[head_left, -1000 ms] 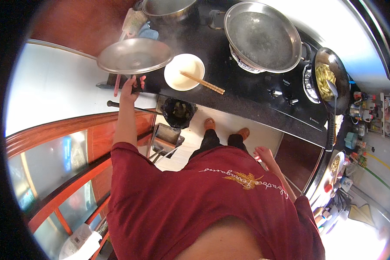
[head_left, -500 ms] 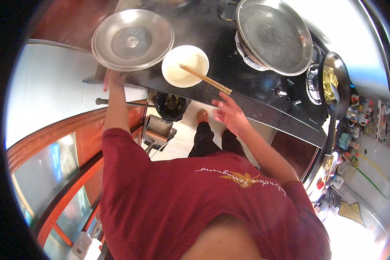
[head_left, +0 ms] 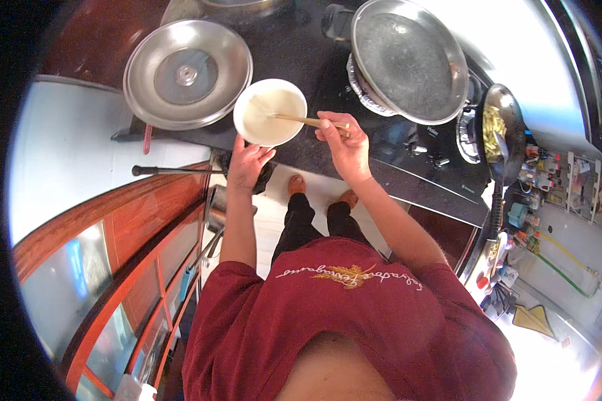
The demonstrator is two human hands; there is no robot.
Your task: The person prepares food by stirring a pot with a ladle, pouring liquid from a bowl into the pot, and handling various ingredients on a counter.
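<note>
A white bowl [head_left: 289, 138] with pale, creamy liquid inside is at the near edge of the black counter, tilted slightly. My left hand [head_left: 247, 165] grips its near side, fingers against the wall. In my right hand [head_left: 348, 148], a pair of wooden chopsticks [head_left: 299, 119] is pinched, their tips dipping into the liquid. Just left of the bowl lies a round metal lid [head_left: 233, 55] with a clear centre and a knob.
A wide, steel-rimmed pan [head_left: 408, 63] covers a burner at the back right. Farther right, a dark wok [head_left: 512, 113] holds yellowish food and a spatula. A reddish handle [head_left: 148, 139] pokes out below the lid. Wooden-framed glass panels [head_left: 114, 281] stand at left.
My left hand has come from the lid's edge to the bowl and taken hold of it. My right hand, previously empty beside the chopsticks, now grips them.
</note>
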